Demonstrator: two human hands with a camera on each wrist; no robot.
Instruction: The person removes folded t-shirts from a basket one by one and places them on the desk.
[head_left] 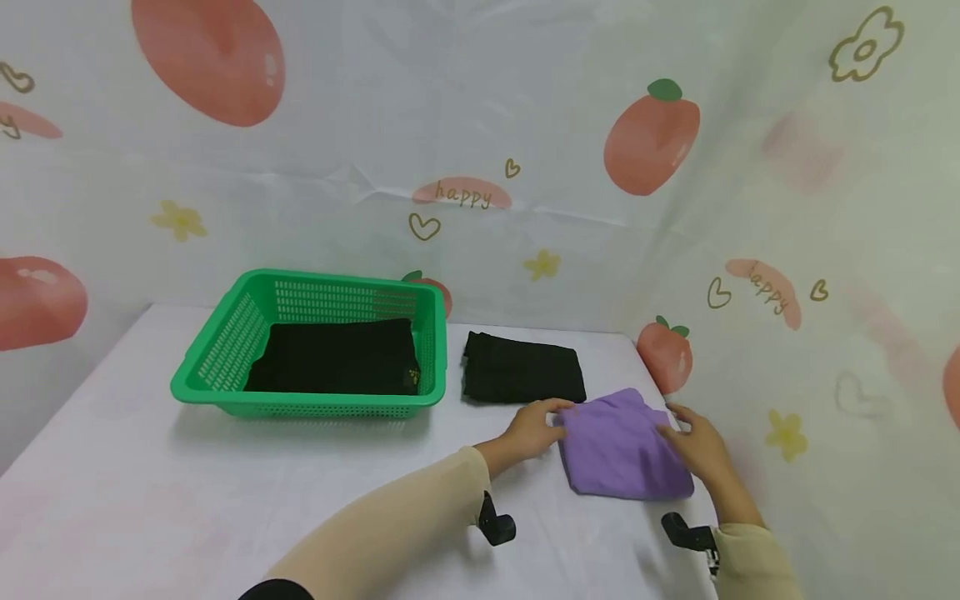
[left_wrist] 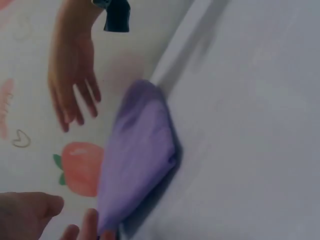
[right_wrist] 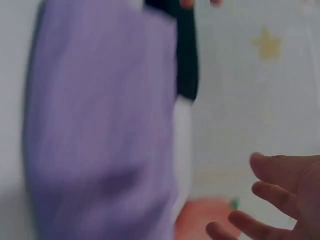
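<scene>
A folded purple cloth [head_left: 622, 450] lies near the table's right edge, its top corner sticking up a little. My left hand [head_left: 531, 429] is at its upper left edge, fingertips right at the fabric and thumb spread apart. On the other side, my right hand [head_left: 697, 446] hovers by the right edge with fingers extended. The right wrist view shows the right hand [right_wrist: 285, 200] with loose, spread fingers and nothing between them. In the left wrist view, the left thumb and fingers [left_wrist: 89, 225] stand apart beside the purple cloth [left_wrist: 137, 155].
Just behind the purple cloth lies a folded black cloth [head_left: 521, 369]. To the left stands a green plastic basket [head_left: 307, 400] with another folded black cloth [head_left: 337, 357] in it. A white sheet covers the table [head_left: 262, 492], and a fruit-printed curtain [head_left: 360, 108] hangs behind and at the right.
</scene>
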